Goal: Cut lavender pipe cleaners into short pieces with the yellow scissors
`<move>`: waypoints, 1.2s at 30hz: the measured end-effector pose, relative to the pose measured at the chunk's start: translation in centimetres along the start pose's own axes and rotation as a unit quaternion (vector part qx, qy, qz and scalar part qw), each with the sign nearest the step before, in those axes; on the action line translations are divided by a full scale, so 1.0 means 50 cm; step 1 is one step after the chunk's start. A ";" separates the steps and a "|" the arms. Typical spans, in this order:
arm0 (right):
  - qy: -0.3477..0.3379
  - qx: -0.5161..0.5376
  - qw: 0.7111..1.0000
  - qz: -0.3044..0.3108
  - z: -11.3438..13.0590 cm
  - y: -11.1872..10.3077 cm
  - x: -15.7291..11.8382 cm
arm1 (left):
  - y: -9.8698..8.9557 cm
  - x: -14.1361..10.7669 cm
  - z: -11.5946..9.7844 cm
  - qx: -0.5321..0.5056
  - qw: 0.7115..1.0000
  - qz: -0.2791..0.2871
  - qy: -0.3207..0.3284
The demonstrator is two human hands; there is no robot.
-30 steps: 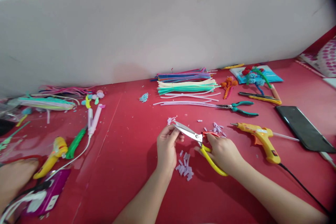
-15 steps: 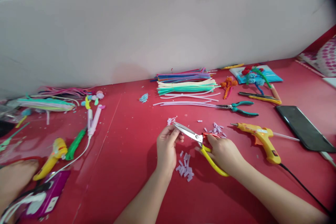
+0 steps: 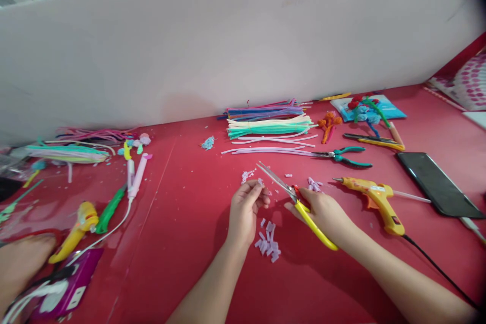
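Note:
My left hand (image 3: 246,207) pinches a small lilac piece of pipe cleaner (image 3: 260,182) between thumb and finger. My right hand (image 3: 321,210) grips scissors (image 3: 279,180) with yellow and red handles, their blades pointing up and left, just apart from the left fingertips. Below the hands lies a loose heap of short lilac pieces (image 3: 268,243). Another small group of lilac pieces (image 3: 314,185) sits beyond my right hand, partly hidden by it. Tiny lilac trimmings (image 3: 248,176) are scattered just beyond my left hand.
Bundles of pipe cleaners (image 3: 269,126) lie near the white partition (image 3: 228,40), with green-handled pliers (image 3: 345,156) beside them. A yellow glue gun (image 3: 374,195) and a phone (image 3: 438,182) are on the right. Another person's arm (image 3: 26,263) rests at left near a second yellow glue gun (image 3: 78,230).
The scissor blades have moved away from the left fingertips, slightly up and right. My left fingers have turned a little, so the lilac piece shows at their tips.

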State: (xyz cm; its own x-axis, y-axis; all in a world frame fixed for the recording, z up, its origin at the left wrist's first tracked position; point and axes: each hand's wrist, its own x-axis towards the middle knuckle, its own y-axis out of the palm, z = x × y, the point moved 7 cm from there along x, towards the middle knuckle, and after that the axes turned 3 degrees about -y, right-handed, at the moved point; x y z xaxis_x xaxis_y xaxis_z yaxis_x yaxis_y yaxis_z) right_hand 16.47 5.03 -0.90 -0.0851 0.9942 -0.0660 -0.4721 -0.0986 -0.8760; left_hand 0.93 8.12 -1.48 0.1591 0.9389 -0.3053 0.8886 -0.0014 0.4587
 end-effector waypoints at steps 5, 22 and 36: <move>-0.004 0.219 0.976 0.009 0.027 -0.019 0.014 | 0.022 -0.007 0.025 0.055 0.994 0.071 -0.065; 0.019 0.342 0.939 0.043 0.034 -0.008 0.024 | 0.047 -0.019 0.027 0.193 0.969 0.135 -0.069; -0.021 0.161 0.986 -0.024 0.050 -0.005 0.015 | 0.053 -0.030 0.013 0.358 0.923 0.132 0.050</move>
State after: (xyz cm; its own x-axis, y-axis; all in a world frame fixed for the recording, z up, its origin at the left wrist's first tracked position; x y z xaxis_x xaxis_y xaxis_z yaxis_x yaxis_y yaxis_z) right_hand 14.32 5.70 0.45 -0.0898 0.9960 -0.0027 -0.7296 -0.0676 -0.6805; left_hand 3.36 6.48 -0.35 0.4019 0.9005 -0.1663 0.8870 -0.4279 -0.1735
